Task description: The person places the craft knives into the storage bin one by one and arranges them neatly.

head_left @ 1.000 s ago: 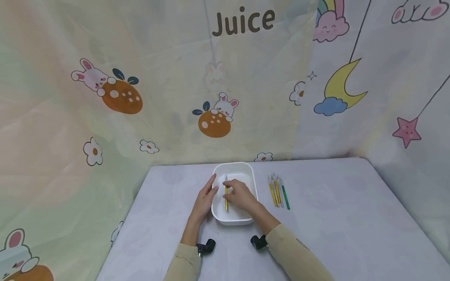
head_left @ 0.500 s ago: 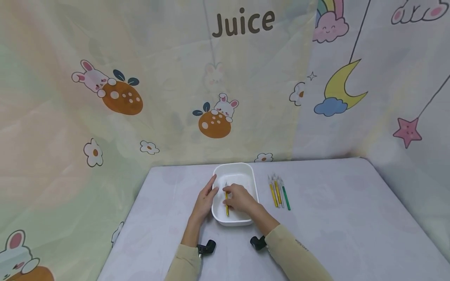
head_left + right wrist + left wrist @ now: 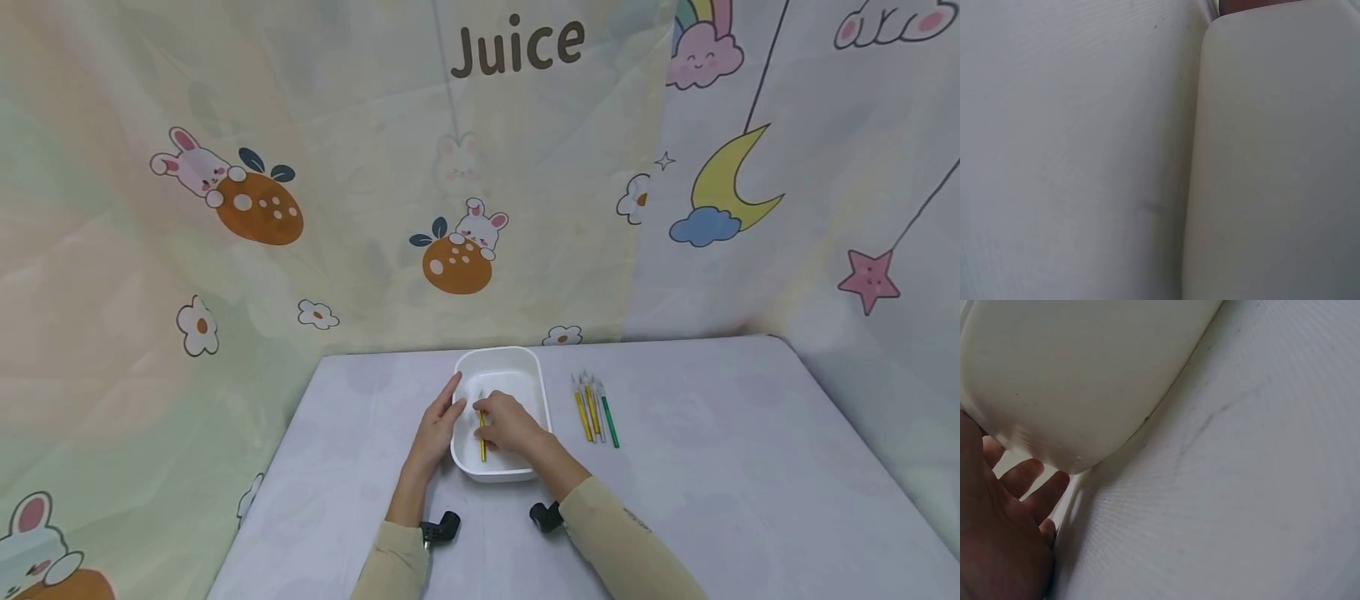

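Note:
A white rectangular tray [image 3: 504,475] stands at the table's far side. My left hand [image 3: 435,429] lies along its left wall, fingers fairly straight and thumb at the rim; in the left wrist view its fingertips [image 3: 1054,487] touch the outer wall. Inside the tray, my right hand [image 3: 512,423] pinches a slim yellow pen-like tool [image 3: 483,450] with a pale pointed tip. The tool points away from me near the tray's left side, its middle partly hidden by the fingers. The right wrist view shows mostly the tray's outer wall [image 3: 1272,156].
Right of the tray, several similar slim tools [image 3: 595,412] in yellow, silver and green lie side by side with their tips toward the back. A pale cloth covers the table [image 3: 720,467]. Behind it hangs a printed fabric backdrop [image 3: 360,208].
My right hand has come slightly nearer with the yellow tool, lower into the tray, mostly in the first half second. The left hand keeps its place on the tray.

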Available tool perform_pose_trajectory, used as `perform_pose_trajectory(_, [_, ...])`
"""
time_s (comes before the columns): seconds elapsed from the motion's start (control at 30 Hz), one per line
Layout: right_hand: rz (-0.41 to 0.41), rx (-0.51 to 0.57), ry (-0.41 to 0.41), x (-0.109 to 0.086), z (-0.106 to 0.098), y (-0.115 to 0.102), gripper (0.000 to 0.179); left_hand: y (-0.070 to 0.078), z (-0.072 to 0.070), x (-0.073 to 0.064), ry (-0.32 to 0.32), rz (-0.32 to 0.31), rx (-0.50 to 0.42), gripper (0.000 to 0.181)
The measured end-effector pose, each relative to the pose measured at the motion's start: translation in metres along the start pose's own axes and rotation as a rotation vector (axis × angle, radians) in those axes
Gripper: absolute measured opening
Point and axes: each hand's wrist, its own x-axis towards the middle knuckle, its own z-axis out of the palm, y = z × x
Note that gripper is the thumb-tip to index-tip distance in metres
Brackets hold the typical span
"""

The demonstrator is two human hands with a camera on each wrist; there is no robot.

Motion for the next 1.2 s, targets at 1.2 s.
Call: perform_pose_trajectory(1.2, [-0.067, 0.099, 0.205, -0.0064, -0.0043, -0.0004, 0.048, -0.002, -0.001, 0.0021, -0.009, 0.02, -0.005, 0.052])
